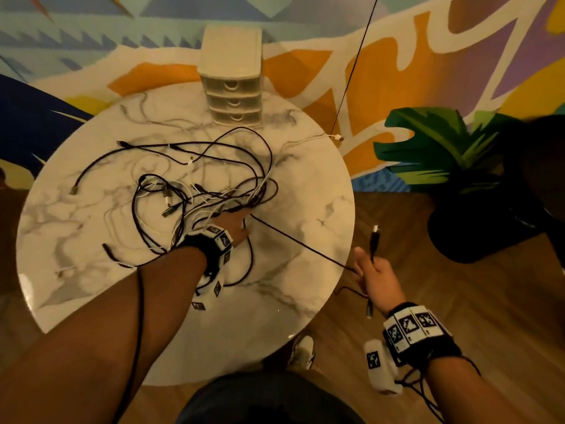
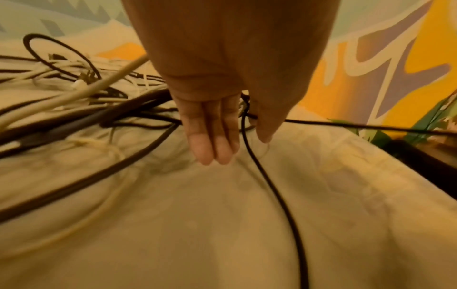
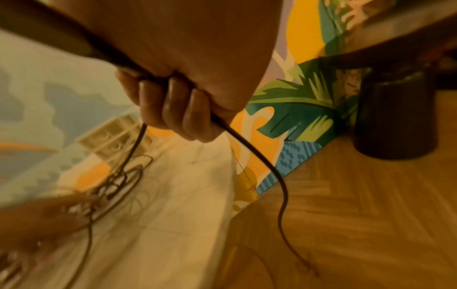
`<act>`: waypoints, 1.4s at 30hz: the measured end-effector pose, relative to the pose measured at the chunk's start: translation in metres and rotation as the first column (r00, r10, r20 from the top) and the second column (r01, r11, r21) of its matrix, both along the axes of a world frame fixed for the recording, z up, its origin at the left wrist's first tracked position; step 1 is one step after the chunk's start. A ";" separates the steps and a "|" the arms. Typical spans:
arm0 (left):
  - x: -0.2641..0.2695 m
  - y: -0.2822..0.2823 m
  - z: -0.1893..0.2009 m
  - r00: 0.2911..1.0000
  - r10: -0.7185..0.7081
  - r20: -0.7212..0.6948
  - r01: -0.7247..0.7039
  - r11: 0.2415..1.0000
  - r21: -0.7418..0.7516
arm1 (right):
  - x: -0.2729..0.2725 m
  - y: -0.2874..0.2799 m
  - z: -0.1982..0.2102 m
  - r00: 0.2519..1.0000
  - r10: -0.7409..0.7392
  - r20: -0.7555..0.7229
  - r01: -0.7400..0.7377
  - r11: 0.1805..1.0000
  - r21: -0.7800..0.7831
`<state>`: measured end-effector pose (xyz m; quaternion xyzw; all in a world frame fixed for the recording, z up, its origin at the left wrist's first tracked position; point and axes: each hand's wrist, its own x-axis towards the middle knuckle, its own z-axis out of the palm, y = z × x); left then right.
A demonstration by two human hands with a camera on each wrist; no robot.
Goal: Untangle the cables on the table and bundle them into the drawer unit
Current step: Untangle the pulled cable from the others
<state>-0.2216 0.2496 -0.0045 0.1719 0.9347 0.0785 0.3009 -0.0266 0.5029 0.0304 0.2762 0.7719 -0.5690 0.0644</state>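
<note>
A tangle of black and white cables (image 1: 198,191) (image 2: 74,93) lies across the middle of the round marble table (image 1: 305,185) (image 2: 197,234). My left hand (image 1: 237,223) (image 2: 239,146) reaches into the tangle's right side. Its fingers (image 2: 210,136) are straight and point down at the tabletop, and a black cable runs between them and the thumb. From there the black cable (image 1: 299,243) (image 2: 371,127) stretches taut to my right hand (image 1: 368,267) (image 3: 173,109). That hand grips it off the table's right edge, with the plug (image 1: 375,232) sticking up. The cream drawer unit (image 1: 234,84) (image 3: 116,138) stands at the table's far edge with its drawers closed.
A black plant pot (image 1: 477,228) (image 3: 395,117) stands on the wooden floor to the right. A white cable end (image 1: 336,137) lies at the table's far right rim. A painted wall runs behind the table. The cable's loose tail (image 3: 284,195) hangs down from my right hand.
</note>
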 end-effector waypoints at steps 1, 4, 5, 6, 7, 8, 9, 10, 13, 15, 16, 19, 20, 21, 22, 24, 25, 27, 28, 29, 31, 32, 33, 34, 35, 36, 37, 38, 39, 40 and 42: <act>-0.003 0.003 0.006 1.000 0.017 -0.021 -0.017 1.000 0.003 | 0.002 0.002 -0.003 0.999 0.041 0.030 -0.041 0.999 0.011; -0.006 0.016 0.035 0.983 0.126 -0.134 -0.105 0.983 0.154 | -0.003 0.009 -0.009 0.989 0.128 0.073 -0.137 0.981 0.134; -0.002 0.020 0.043 0.971 0.175 -0.163 -0.137 0.965 0.223 | -0.005 0.011 -0.011 0.980 0.166 0.109 -0.183 0.967 0.175; 0.005 0.023 0.049 0.959 0.224 -0.176 -0.166 0.942 0.290 | -0.008 0.011 -0.016 0.967 0.202 0.152 -0.235 0.941 0.242; 0.013 0.025 0.051 0.950 0.260 -0.175 -0.188 0.919 0.347 | -0.009 0.011 -0.018 0.953 0.228 0.199 -0.287 0.889 0.357; 0.022 0.025 0.051 0.944 0.282 -0.174 -0.198 0.901 0.386 | -0.012 0.011 -0.018 0.948 0.230 0.219 -0.311 0.812 0.494; 0.029 0.024 0.049 0.941 0.285 -0.181 -0.195 0.897 0.398 | -0.015 0.009 -0.016 0.955 0.220 0.199 -0.296 0.725 0.621; 0.035 0.023 0.047 0.942 0.276 -0.191 -0.188 0.904 0.383 | -0.020 0.006 -0.012 0.966 0.216 0.143 -0.251 0.649 0.718; 0.041 0.023 0.040 0.938 0.276 -0.212 -0.196 0.922 0.335 | -0.045 -0.011 0.011 0.977 0.207 -0.056 -0.065 0.535 0.843; 0.043 0.024 0.032 0.944 0.248 -0.218 -0.175 0.936 0.306 | -0.063 -0.017 0.023 0.976 0.174 -0.129 0.014 0.542 0.840; 0.043 0.023 0.028 0.948 0.237 -0.210 -0.169 0.940 0.298 | -0.071 -0.018 0.030 0.974 0.165 -0.155 0.037 0.559 0.829; 0.043 0.022 0.018 0.959 0.229 -0.168 -0.180 0.947 0.264 | -0.085 -0.012 0.046 0.953 0.147 -0.266 0.110 0.650 0.752; 0.043 0.023 0.017 0.961 0.223 -0.162 -0.179 0.951 0.251 | -0.086 -0.015 0.049 0.944 0.144 -0.296 0.113 0.703 0.702; 0.043 0.024 0.017 0.962 0.218 -0.164 -0.176 0.955 0.239 | -0.086 -0.024 0.052 0.943 0.157 -0.293 0.072 0.764 0.641; 0.043 0.026 0.018 0.963 0.208 -0.174 -0.164 0.958 0.234 | -0.085 -0.036 0.051 0.951 0.203 -0.235 -0.026 0.805 0.593; 0.044 0.028 0.020 0.962 0.194 -0.194 -0.143 0.958 0.249 | -0.083 -0.064 0.038 0.926 0.375 -0.039 -0.307 0.811 0.498; 0.044 0.028 0.021 0.963 0.192 -0.190 -0.139 0.955 0.262 | -0.084 -0.074 0.028 0.900 0.435 0.033 -0.406 0.809 0.425; 0.046 0.027 0.019 0.969 0.183 -0.164 -0.133 0.952 0.276 | -0.090 -0.087 0.011 0.879 0.459 0.130 -0.477 0.839 0.263; 0.048 0.027 0.017 0.974 0.173 -0.149 -0.127 0.953 0.275 | -0.094 -0.090 0.005 0.877 0.448 0.171 -0.476 0.857 0.199; 0.051 0.026 0.014 0.979 0.156 -0.130 -0.118 0.958 0.263 | -0.097 -0.091 0.001 0.874 0.440 0.206 -0.475 0.863 0.173; 0.055 0.023 0.010 0.990 0.107 -0.097 -0.083 0.972 0.222 | -0.100 -0.091 -0.001 0.843 0.469 0.265 -0.528 0.815 0.240; 0.054 0.020 0.008 0.993 0.085 -0.083 -0.068 0.980 0.184 | -0.101 -0.090 0.002 0.829 0.485 0.278 -0.554 0.779 0.292; 0.051 0.017 0.008 0.994 0.075 -0.084 -0.062 0.988 0.143 | -0.102 -0.089 0.008 0.828 0.491 0.270 -0.559 0.756 0.339; 0.044 0.013 0.009 0.992 0.075 -0.104 -0.064 0.992 0.106 | -0.105 -0.087 0.014 0.840 0.485 0.243 -0.542 0.754 0.372; 0.036 0.009 0.011 0.987 0.081 -0.141 -0.069 0.994 0.090 | -0.107 -0.083 0.023 0.861 0.467 0.202 -0.508 0.769 0.389; 0.027 0.005 0.014 0.979 0.101 -0.178 -0.086 0.992 0.091 | -0.110 -0.077 0.031 0.884 0.439 0.162 -0.465 0.788 0.403; 0.019 0.002 0.017 0.971 0.129 -0.200 -0.110 0.989 0.103 | -0.112 -0.070 0.037 0.905 0.407 0.123 -0.418 0.804 0.423; 0.013 -0.001 0.020 0.966 0.159 -0.202 -0.140 0.985 0.105 | -0.113 -0.063 0.041 0.925 0.370 0.088 -0.369 0.813 0.450; 0.008 -0.003 0.020 0.962 0.183 -0.201 -0.164 0.981 0.106 | -0.112 -0.056 0.042 0.942 0.331 0.057 -0.316 0.819 0.479; 0.006 -0.006 0.018 0.962 0.195 -0.190 -0.178 0.979 0.100 | -0.109 -0.051 0.039 0.953 0.299 0.044 -0.281 0.819 0.501; 0.011 -0.012 0.009 0.968 0.197 -0.158 -0.181 0.978 0.106 | -0.094 -0.043 0.022 0.946 0.290 0.146 -0.323 0.810 0.490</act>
